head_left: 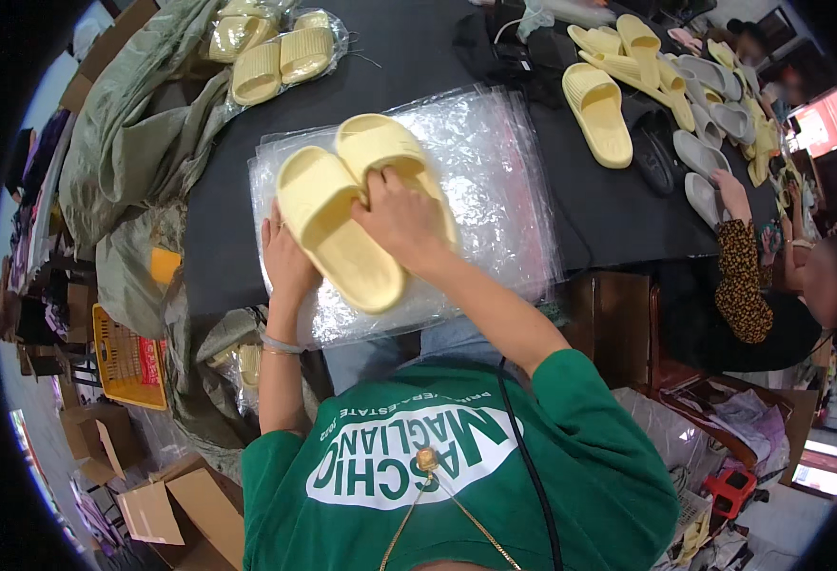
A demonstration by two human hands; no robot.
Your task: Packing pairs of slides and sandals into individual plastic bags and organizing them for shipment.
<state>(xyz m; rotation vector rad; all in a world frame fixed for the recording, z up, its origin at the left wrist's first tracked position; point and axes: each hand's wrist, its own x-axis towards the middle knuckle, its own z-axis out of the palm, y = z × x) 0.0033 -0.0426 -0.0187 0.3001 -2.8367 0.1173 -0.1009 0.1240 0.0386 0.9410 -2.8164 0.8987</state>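
A pair of pale yellow slide sandals [357, 262] lies side by side, soles down, over a stack of clear plastic bags [495, 181] in front of me. My right hand [401, 219] is closed on the slides where they meet, its fingertips at the opening of the right slide's strap and its thumb by the left one. Along the outer edge of the left slide rests my left hand [288, 257], fingers stretched out against the bags; its thumb is hidden. Farther off at the upper left, yellow slides in clear bags [281, 59] lie on the table.
Loose yellow slides [597, 114], a black slide [653, 152] and grey slides [699, 152] spread over the black table [590, 214] at right. A co-worker's hand [734, 195] touches a grey slide. A yellow basket [114, 366] and cardboard boxes [176, 514] stand at lower left.
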